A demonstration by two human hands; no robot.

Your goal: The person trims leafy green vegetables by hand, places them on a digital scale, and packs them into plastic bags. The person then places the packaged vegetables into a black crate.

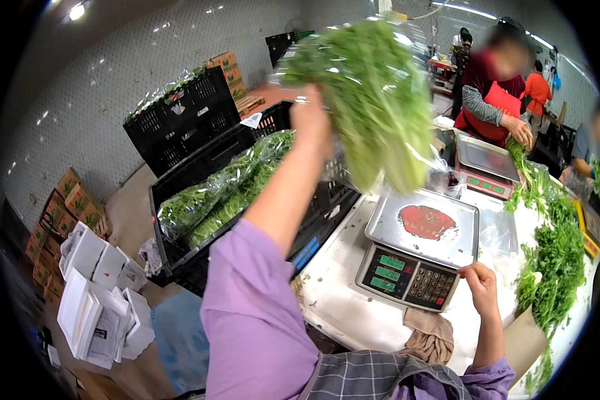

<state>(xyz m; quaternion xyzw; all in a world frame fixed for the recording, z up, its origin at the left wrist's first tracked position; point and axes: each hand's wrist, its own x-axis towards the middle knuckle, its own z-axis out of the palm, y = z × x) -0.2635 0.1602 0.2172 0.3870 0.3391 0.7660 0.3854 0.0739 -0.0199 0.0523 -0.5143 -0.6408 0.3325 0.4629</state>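
My left hand (312,120) is raised and grips a clear plastic bag of leafy greens (375,100), blurred by motion. The bag hangs above the far side of a digital scale (405,280), its pale stalks pointing down. On the scale, the metal weighing pan (455,240) has a worn red patch and nothing lying on it. My right hand (482,290) is at the scale's right side, fingers curled, fingertips by the corner below the pan. Whether they pinch anything is unclear. Bagged greens (230,185) lie in a black plastic crate (162,235) to the left.
Loose greens (555,255) spread along the right of the white table (340,310). A brown cloth (430,335) lies before the scale. Across the table, a person in a red apron (495,107) handles greens beside a second scale (485,165). White foam boxes (95,300) stand on the left floor.
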